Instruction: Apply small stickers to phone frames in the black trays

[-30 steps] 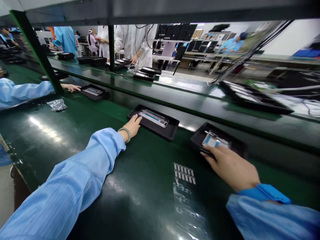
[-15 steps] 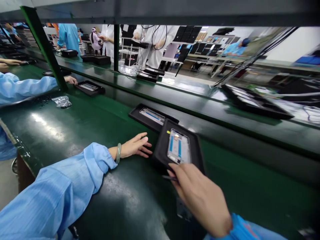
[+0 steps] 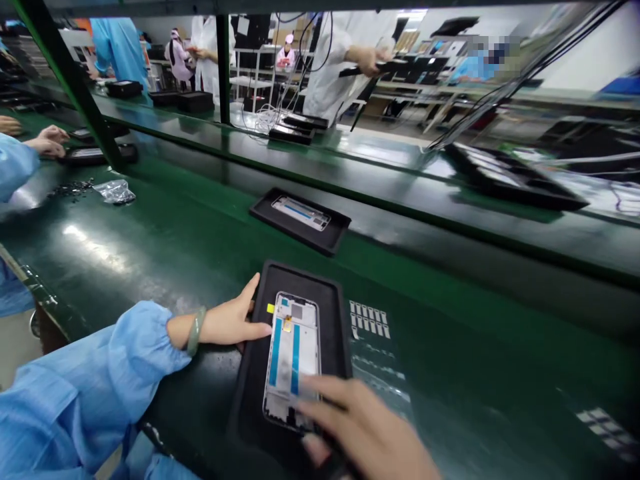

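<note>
A black tray (image 3: 330, 313) lies on the green bench right in front of me, holding a white phone frame (image 3: 293, 353) with two blue strips. My left hand (image 3: 233, 321) grips the tray's left edge, thumb up along the rim and fingers reaching onto the tray beside the frame. My right hand (image 3: 363, 427) lies over the near end of the frame and tray, blurred, with a dark thin thing partly hidden under its fingers. A second black tray (image 3: 300, 219) with another phone frame sits farther back.
A sheet of small grey stickers (image 3: 369, 319) lies right of the near tray. A plastic bag (image 3: 115, 191) and small dark parts lie at the left, near a co-worker's hands (image 3: 47, 140). People in white and blue coats stand behind the raised shelf (image 3: 400, 173).
The tray with the phone frame has been pulled nearer to me and turned lengthwise. My left hand has moved onto its left edge. My right hand stays at its near end.
</note>
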A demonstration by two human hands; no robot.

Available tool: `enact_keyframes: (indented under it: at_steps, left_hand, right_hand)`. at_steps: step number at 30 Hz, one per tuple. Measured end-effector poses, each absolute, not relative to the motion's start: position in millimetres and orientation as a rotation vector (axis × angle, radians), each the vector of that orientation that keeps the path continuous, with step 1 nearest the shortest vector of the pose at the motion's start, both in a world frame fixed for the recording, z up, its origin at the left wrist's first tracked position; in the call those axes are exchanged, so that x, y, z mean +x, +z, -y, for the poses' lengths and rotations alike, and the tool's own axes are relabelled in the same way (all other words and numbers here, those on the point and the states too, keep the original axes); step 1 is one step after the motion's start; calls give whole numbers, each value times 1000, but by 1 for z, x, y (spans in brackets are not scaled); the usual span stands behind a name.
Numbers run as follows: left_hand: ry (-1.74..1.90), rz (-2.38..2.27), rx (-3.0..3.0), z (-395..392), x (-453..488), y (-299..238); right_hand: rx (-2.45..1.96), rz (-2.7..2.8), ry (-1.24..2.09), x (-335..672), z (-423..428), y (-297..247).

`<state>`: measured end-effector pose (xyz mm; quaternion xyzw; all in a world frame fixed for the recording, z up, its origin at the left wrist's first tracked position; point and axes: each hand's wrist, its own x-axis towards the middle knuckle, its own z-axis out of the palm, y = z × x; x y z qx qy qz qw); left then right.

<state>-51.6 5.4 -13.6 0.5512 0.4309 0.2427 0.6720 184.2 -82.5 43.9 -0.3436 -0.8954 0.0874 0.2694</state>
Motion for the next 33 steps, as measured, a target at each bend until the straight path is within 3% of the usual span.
enact_keyframes:
  at_steps: [5,8,11,14,21,27,33]
  left_hand:
    - [331,-1083,1384,27,-67,9]
    - [83,-1255,1524,39,-72,19]
    - [-99,-1544,1952,42,-67,32]
    - [19,-1704,2367,33,-50,45]
    - [281,-651,2887,-7,19,28]
    - [150,-537,2836,-30,61,11]
    - [272,-528,2765,-33,59,6]
  right_hand:
    - [-1427,1643,545,240,42,42]
    - [-1480,1183,754,258,21,23]
    - [-1429,1003,903,263,8,5]
    - [-1478,1001,973,262,1,-5]
    - [-1560,964,1017,254,-2,-14]
    - [-1563,908,1051,250,-4,-17]
    - [-1498,732,1143,251,-3,-5]
